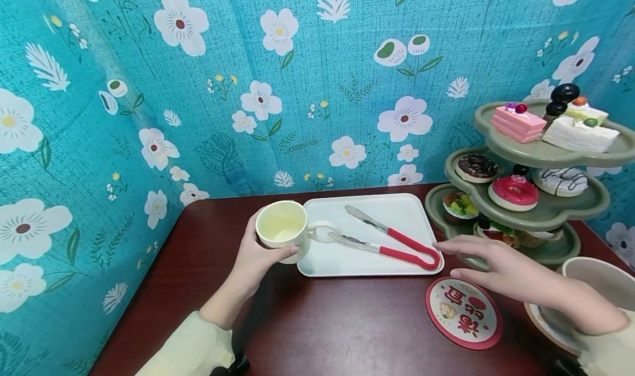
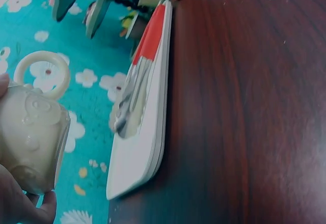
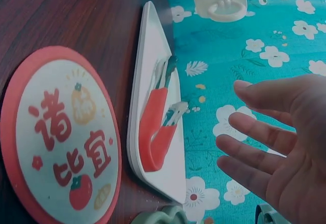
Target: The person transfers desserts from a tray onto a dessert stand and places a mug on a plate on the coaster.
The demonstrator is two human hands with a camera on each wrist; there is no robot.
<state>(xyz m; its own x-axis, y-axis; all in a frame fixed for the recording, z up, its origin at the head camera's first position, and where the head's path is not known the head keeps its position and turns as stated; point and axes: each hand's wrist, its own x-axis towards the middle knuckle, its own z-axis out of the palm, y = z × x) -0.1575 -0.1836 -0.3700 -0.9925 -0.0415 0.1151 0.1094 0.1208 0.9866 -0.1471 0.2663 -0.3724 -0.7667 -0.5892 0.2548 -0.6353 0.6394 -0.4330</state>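
My left hand (image 1: 258, 252) grips a pale yellow mug (image 1: 283, 224) round its body, with the thumb across the front. The mug's handle (image 2: 43, 63) points right, over the left end of a white tray (image 1: 317, 266). In the left wrist view the mug is lifted, with the wall cloth behind it. On the tray lie tongs (image 1: 407, 246) with red handles and metal tips. My right hand (image 1: 501, 260) hovers near the tray's right end, fingers stretched out and apart, holding nothing. Below that hand is a round red-rimmed coaster (image 1: 463, 312) with red characters.
A green three-tier stand (image 1: 541, 152) with cakes, donuts and tarts rises at the right. A beige round container (image 1: 595, 268) sits at the right edge, partly hidden by my right forearm. Blue flowered cloth (image 1: 297, 89) hangs behind the dark wooden table (image 1: 347, 321).
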